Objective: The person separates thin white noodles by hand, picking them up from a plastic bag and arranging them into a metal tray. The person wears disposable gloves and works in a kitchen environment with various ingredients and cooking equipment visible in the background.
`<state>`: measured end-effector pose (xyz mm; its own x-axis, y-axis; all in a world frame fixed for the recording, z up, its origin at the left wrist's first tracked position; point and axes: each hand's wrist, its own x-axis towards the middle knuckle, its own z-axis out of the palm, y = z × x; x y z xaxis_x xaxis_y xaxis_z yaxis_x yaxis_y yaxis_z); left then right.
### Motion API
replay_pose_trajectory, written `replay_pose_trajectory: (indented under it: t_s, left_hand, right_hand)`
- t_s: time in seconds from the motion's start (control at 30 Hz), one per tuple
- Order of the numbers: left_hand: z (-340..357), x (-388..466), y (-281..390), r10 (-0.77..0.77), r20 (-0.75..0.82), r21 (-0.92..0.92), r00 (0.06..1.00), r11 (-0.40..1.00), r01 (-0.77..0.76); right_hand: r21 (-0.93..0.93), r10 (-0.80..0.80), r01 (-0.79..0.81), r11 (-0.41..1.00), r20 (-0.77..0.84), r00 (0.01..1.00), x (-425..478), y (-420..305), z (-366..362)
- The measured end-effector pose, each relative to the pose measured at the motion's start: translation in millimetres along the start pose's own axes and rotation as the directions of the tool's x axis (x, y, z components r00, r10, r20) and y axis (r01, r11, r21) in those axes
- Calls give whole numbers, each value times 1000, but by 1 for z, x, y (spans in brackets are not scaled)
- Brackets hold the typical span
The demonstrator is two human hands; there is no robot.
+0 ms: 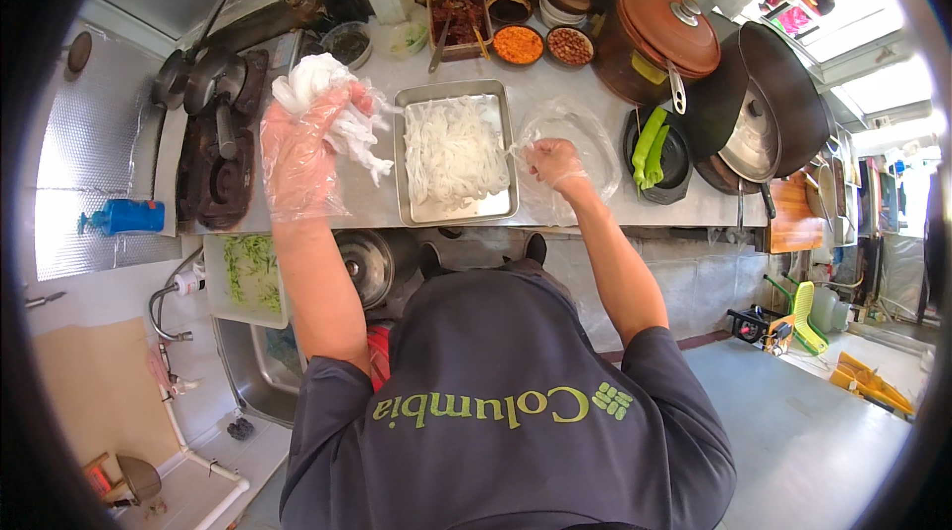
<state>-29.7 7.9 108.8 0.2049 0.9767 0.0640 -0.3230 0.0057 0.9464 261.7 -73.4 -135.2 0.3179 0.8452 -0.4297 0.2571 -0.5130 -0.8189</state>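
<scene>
My left hand point(301, 151), in a clear plastic glove, is raised left of the metal tray, gripping a limp white bundle point(320, 80). Loose ends of it hang down on the right; whether it is noodles or cloth I cannot tell. White noodles point(455, 151) lie heaped in the rectangular metal tray point(416, 216) in front of me. Just off the tray's right rim, my right hand point(552, 162) has its fingers curled, with clear plastic around fingers and wrist. Whether the fingertips pinch anything is unclear. Beneath and beside it, thin clear plastic point(599, 158) is spread on the counter.
Green peppers point(649, 147) lie on a black dish point(677, 169) at right, near a lidded brown pot point(625, 54) and a large wok point(773, 99). Behind the tray stand bowls of chopped carrot point(518, 44) and peanuts point(570, 45). A stove point(223, 173) is at left.
</scene>
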Motion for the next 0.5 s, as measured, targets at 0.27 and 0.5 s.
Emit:
replay_pose_trajectory:
  t_s: [0.27, 0.5]
  left_hand:
    - [-3, -10, -31, -117, -38, 16, 992, 993, 118]
    - [-4, -3, -62, -222, 46, 74, 974, 973, 219]
  right_hand:
    - [32, -183, 189, 981, -136, 974, -72, -82, -73]
    - [-47, -214, 209, 977, -190, 958, -44, -70, -94]
